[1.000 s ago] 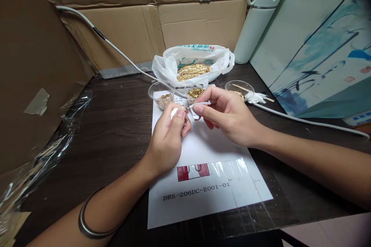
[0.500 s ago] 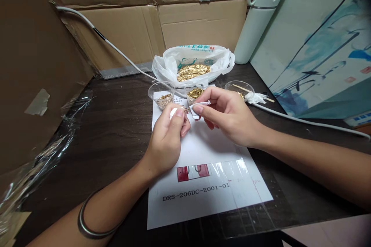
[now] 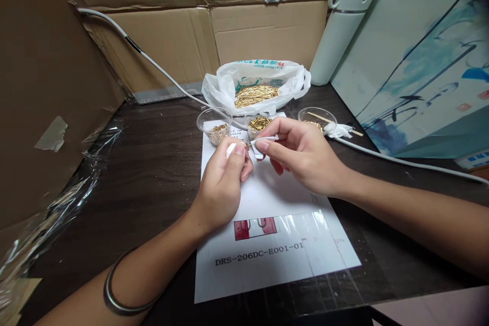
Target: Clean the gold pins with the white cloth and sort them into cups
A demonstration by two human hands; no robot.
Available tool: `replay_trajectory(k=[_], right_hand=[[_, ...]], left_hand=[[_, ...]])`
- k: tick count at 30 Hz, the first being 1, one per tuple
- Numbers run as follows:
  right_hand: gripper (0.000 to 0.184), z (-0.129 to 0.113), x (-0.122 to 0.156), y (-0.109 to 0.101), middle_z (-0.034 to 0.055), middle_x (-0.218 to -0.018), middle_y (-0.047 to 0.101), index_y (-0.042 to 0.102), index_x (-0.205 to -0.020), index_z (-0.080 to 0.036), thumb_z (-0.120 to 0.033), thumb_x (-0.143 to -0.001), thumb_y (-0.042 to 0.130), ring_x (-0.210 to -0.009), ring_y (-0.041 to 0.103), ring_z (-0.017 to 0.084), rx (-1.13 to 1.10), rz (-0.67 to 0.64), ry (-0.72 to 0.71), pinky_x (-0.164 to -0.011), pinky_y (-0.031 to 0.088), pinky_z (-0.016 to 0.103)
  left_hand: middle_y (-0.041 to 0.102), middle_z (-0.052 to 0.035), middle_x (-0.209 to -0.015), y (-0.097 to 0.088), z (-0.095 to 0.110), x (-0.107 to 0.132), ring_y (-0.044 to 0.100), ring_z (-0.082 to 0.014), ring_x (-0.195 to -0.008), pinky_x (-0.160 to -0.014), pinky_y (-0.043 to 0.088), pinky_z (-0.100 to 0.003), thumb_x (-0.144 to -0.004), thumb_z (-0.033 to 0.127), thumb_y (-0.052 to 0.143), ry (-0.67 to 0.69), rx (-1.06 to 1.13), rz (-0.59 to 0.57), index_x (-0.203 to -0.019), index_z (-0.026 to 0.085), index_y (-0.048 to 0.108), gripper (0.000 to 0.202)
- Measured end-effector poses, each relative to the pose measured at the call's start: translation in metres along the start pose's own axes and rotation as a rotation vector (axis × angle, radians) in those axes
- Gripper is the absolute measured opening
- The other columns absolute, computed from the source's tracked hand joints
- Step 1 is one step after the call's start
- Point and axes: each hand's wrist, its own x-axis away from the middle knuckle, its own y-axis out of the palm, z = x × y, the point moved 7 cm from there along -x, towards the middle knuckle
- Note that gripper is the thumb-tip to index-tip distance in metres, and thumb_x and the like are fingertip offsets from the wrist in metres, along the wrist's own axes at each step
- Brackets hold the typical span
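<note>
My left hand [image 3: 225, 178] is closed, its thumb pressed on the bent index finger over a small white piece [image 3: 230, 150]. My right hand [image 3: 296, 153] pinches a small white strip, perhaps folded paper or cloth [image 3: 260, 148], between thumb and fingers. A tiny gold-coloured metal part [image 3: 247, 146] shows in the narrow gap between the hands; its shape is too small to make out. Both hands hover over a printed white sheet [image 3: 263, 260]. Just beyond them stand a clear cup of small gold pieces [image 3: 259, 123] and, to its left, another clear cup [image 3: 214, 127].
A white plastic bag [image 3: 219, 92] full of thin gold pieces lies behind the cups. At right are a third clear cup [image 3: 319, 112] with a stick, crumpled white tissue [image 3: 338, 131], a cable [image 3: 405, 159] and a pale bottle [image 3: 340, 30]. Cardboard [image 3: 267, 30] walls the back.
The hands keep nearly the same pose; the metal part between them looks slightly turned. The whole view has shifted a little.
</note>
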Motion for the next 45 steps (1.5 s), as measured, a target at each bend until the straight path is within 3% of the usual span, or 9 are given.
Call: replay_trajectory(k=[10,19,27,32,45], right_hand=[[0.024,0.006,0.002,0.004,-0.0011,-0.067,0.065,0.060,-0.086,-0.014,-0.035,-0.083,0.072,-0.048,0.060,0.009,-0.089,-0.002,0.040,-0.040,0.039,0.019],[0.025,0.009,0.009,0.010,0.0010,-0.064,0.067,0.060,-0.084,-0.014,-0.036,-0.083,0.071,-0.049,0.060,0.010,-0.176,0.027,0.103,-0.041,0.041,0.019],[0.024,0.010,0.009,0.012,0.0009,-0.059,0.066,0.059,-0.081,-0.014,-0.033,-0.081,0.074,-0.054,0.063,0.011,-0.218,0.086,0.111,-0.046,0.045,0.020],[0.024,0.011,0.011,0.013,0.0010,-0.064,0.067,0.059,-0.082,-0.014,-0.032,-0.079,0.075,-0.058,0.064,0.012,-0.195,0.109,0.108,-0.050,0.047,0.022],[0.022,0.006,0.007,0.009,0.0013,-0.064,0.067,0.059,-0.082,-0.014,-0.033,-0.085,0.069,-0.060,0.063,0.012,-0.047,0.016,0.057,-0.049,0.043,0.022]], left_hand=[[0.040,0.0053,-0.057,0.001,0.001,0.001,0.033,-0.0087,-0.048,-0.045,0.028,-0.024,-0.098,0.039,0.038,0.059,-0.060,0.005,-0.082,0.021,0.043,0.025],[0.047,0.0032,-0.063,-0.002,0.009,0.007,0.043,-0.0093,-0.055,-0.053,0.035,-0.026,-0.099,0.039,0.037,0.106,-0.225,0.074,-0.082,0.020,0.044,0.026],[0.052,0.0035,-0.062,0.004,0.007,0.008,0.047,-0.0082,-0.051,-0.050,0.038,-0.024,-0.099,0.038,0.037,0.067,-0.101,0.092,-0.083,0.020,0.045,0.025],[0.055,0.0032,-0.063,0.004,0.005,0.008,0.051,-0.0086,-0.051,-0.048,0.039,-0.023,-0.099,0.039,0.038,0.033,-0.081,0.123,-0.085,0.021,0.045,0.023],[0.059,0.0016,-0.064,0.000,0.005,0.006,0.050,-0.0096,-0.051,-0.048,0.037,-0.024,-0.098,0.039,0.037,0.028,-0.186,0.051,-0.083,0.021,0.046,0.025]])
